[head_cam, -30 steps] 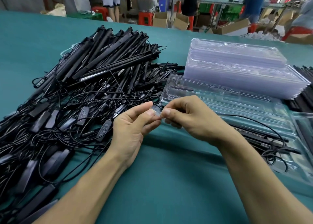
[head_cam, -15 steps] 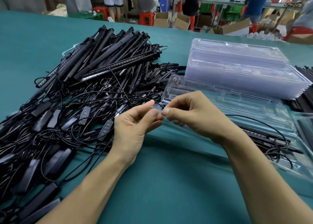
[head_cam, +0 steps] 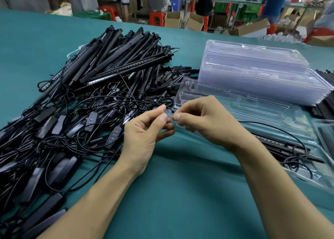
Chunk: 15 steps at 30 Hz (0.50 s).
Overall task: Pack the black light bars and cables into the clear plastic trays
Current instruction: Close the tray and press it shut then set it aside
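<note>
Corner of clear plastic tray pinched by left hand and right hand; we advise slow, even peel to separate any stuck layers.

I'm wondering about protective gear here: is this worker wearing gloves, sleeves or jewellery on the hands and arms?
No. Both the left hand and right hand are bare: no gloves, rings or finger cots show. The left forearm and right forearm are uncovered too, with no sleeve, watch or wristband in view.
</note>
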Each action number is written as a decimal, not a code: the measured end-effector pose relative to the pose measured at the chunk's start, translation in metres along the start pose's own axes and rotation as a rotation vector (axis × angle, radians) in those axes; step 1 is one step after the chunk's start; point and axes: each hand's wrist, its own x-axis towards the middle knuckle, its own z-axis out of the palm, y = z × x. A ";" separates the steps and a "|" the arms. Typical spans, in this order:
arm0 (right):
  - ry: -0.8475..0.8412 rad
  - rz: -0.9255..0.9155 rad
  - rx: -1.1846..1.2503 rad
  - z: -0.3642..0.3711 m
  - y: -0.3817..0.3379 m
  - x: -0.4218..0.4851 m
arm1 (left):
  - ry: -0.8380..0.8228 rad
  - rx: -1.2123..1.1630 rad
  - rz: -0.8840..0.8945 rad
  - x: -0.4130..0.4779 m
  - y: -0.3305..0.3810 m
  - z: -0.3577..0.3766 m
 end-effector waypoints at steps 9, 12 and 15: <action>-0.004 -0.008 -0.063 0.004 -0.002 0.000 | 0.023 0.031 0.018 0.000 -0.001 0.001; -0.003 -0.002 -0.066 0.004 -0.001 0.000 | 0.023 0.023 0.019 -0.001 -0.001 0.002; 0.006 0.001 -0.077 0.006 -0.001 0.000 | 0.019 0.012 0.018 -0.002 0.000 0.003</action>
